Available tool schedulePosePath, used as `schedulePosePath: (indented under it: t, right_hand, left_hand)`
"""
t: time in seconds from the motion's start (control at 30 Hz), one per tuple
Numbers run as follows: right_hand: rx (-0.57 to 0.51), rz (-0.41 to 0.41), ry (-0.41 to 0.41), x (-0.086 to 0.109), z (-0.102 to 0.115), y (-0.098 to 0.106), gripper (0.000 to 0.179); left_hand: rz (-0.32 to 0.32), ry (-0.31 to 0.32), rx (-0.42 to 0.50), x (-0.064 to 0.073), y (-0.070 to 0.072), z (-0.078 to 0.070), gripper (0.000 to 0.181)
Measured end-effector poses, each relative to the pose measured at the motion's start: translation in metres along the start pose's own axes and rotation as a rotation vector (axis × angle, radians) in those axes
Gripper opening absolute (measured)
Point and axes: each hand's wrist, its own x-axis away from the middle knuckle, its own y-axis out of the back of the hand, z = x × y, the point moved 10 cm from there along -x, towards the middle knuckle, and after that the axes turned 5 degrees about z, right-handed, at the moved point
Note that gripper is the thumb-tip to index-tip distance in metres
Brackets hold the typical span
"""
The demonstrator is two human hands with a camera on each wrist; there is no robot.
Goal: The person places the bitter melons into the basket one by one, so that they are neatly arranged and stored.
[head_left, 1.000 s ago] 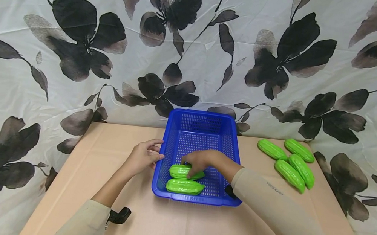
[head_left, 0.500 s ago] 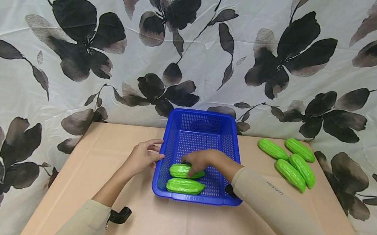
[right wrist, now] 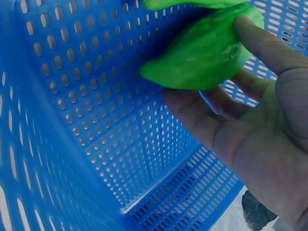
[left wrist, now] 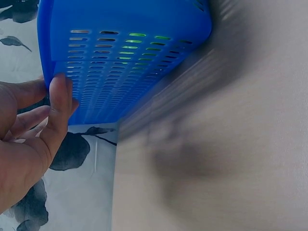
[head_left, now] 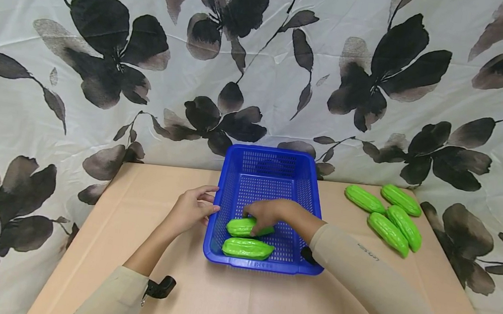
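Inside a blue perforated plastic basket [head_left: 264,265], two bright green, ridged bitter gourds lie side by side. My right hand [head_left: 266,215] holds the farther bitter gourd [head_left: 239,227], thumb on one side and fingers on the other; the right wrist view shows this bitter gourd [right wrist: 202,60] between them. The nearer bitter gourd [head_left: 247,248] lies untouched by the front wall. At the basket's left rim, my left hand [head_left: 189,209] touches the outside with thumb and fingertips. In the left wrist view, the left thumb [left wrist: 60,96] lies against the basket wall just under the rim.
Several more bitter gourds [head_left: 387,233] lie grouped at the table's back right. The beige table [head_left: 219,300] ends behind the basket at a white floral cloth [head_left: 286,79]. A black wrist camera [head_left: 160,287] sticks out from the left sleeve.
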Motion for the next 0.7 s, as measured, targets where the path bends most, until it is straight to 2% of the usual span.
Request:
schedulePosePath:
  t: [0.7]
  right_hand:
    - [-0.035, 0.042, -0.001, 0.0013, 0.0074, -0.0069, 0.054]
  left_hand:
    - [0.009, 0.011, -0.005, 0.0028, 0.0019, -0.0008, 0.056]
